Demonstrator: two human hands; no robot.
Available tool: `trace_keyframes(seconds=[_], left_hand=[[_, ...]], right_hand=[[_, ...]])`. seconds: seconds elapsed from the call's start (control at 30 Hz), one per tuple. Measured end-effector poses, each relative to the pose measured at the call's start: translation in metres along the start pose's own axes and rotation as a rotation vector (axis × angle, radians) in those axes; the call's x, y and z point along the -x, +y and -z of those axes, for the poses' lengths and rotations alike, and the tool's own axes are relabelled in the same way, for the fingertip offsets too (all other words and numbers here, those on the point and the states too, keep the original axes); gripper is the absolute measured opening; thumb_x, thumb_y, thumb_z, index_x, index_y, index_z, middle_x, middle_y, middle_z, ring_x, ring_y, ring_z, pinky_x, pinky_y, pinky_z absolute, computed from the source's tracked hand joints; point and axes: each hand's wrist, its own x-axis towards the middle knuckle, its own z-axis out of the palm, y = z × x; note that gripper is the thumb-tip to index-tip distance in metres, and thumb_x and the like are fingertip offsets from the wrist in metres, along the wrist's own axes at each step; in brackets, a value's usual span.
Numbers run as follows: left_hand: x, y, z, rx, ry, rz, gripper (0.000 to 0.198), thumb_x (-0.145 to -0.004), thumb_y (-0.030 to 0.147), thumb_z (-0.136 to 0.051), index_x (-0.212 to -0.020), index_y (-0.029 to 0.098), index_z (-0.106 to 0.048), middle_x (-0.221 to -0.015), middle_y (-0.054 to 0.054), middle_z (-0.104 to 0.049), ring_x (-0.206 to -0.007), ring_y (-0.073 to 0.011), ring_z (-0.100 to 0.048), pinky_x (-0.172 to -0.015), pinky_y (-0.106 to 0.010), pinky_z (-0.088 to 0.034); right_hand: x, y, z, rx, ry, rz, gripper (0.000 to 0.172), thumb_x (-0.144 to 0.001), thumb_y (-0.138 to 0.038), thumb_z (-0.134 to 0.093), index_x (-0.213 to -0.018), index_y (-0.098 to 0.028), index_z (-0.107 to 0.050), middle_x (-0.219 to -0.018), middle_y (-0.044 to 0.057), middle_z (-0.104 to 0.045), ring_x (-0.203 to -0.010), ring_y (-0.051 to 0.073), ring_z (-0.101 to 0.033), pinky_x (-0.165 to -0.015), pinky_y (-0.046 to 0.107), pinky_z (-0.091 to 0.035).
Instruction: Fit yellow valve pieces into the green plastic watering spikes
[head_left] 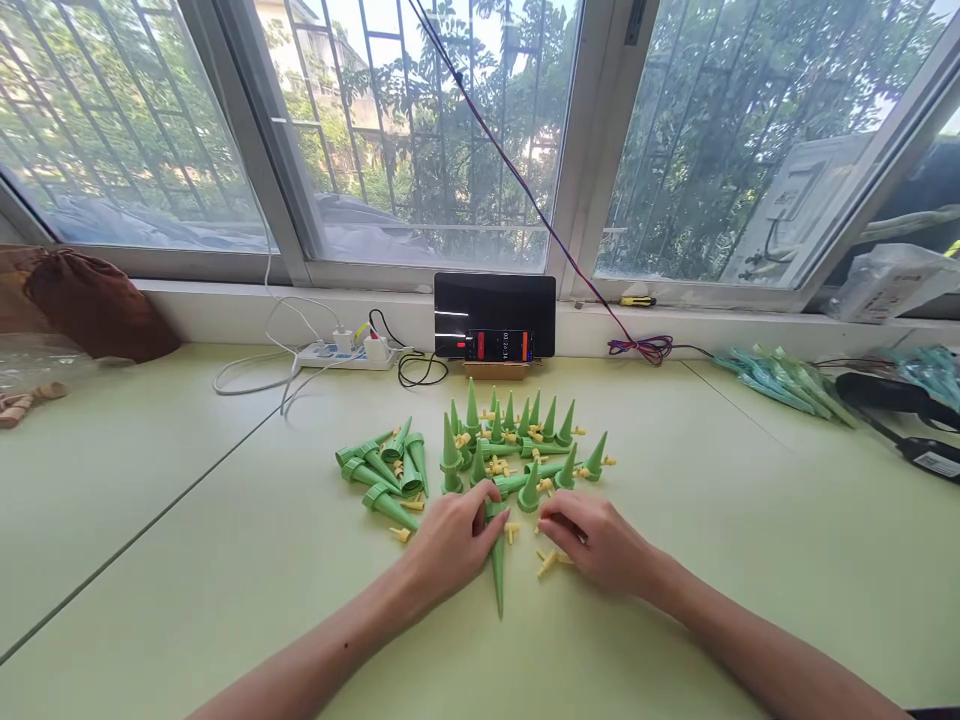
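My left hand (459,532) is closed around the wide end of a green plastic watering spike (498,575), whose tip points toward me. To its right, my right hand (589,535) is pinched, with a small bit of yellow plastic connector (537,529) showing at the fingertips. Much of that piece is hidden. Between the hands lies a yellow T-shaped connector (512,532), and more yellow connectors (551,562) lie just below my right fingers. Beyond my hands, several green spikes (529,490) stand point up among yellow connectors. Other green spikes (386,505) lie on their sides at the left.
At the back of the pale green table (247,580), a dark screen (495,300) stands behind a phone (500,346) showing a timer. A power strip (345,354) with cables sits left of it. Bagged blue-green items (780,383) and a black device (930,455) lie at the right.
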Motion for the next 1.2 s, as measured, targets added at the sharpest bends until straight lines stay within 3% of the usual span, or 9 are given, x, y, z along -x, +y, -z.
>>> trace_keyframes(seconds=[0.47, 0.63, 1.2], left_hand=[[0.0028, 0.0, 0.0001, 0.111, 0.073, -0.057, 0.016, -0.098, 0.034, -0.053, -0.093, 0.02, -0.06, -0.057, 0.007, -0.051, -0.051, -0.013, -0.048, -0.054, -0.025, -0.033], [0.0042, 0.0007, 0.0, 0.126, 0.086, -0.073, 0.015, -0.098, 0.033, -0.054, -0.093, 0.02, -0.06, -0.057, 0.008, -0.05, -0.051, -0.0121, -0.046, -0.054, -0.024, -0.032], [0.0053, 0.0, -0.002, 0.125, 0.1, -0.048, 0.015, -0.099, 0.034, -0.054, -0.093, 0.021, -0.059, -0.058, 0.008, -0.049, -0.052, -0.0118, -0.044, -0.055, -0.024, -0.032]], right_hand=[[-0.0024, -0.004, 0.0008, -0.012, 0.142, 0.0, 0.023, -0.106, -0.03, -0.045, -0.093, -0.02, -0.06, -0.07, 0.001, -0.059, -0.056, 0.014, -0.048, -0.055, 0.026, -0.043], [-0.0011, -0.0042, 0.0007, -0.022, 0.178, 0.001, 0.016, -0.104, -0.027, -0.047, -0.095, -0.02, -0.06, -0.071, 0.001, -0.06, -0.058, 0.014, -0.052, -0.055, 0.026, -0.043], [0.0002, -0.0059, 0.0013, -0.039, 0.136, 0.016, 0.015, -0.103, -0.027, -0.049, -0.097, -0.02, -0.061, -0.071, 0.001, -0.062, -0.055, 0.014, -0.051, -0.055, 0.026, -0.046]])
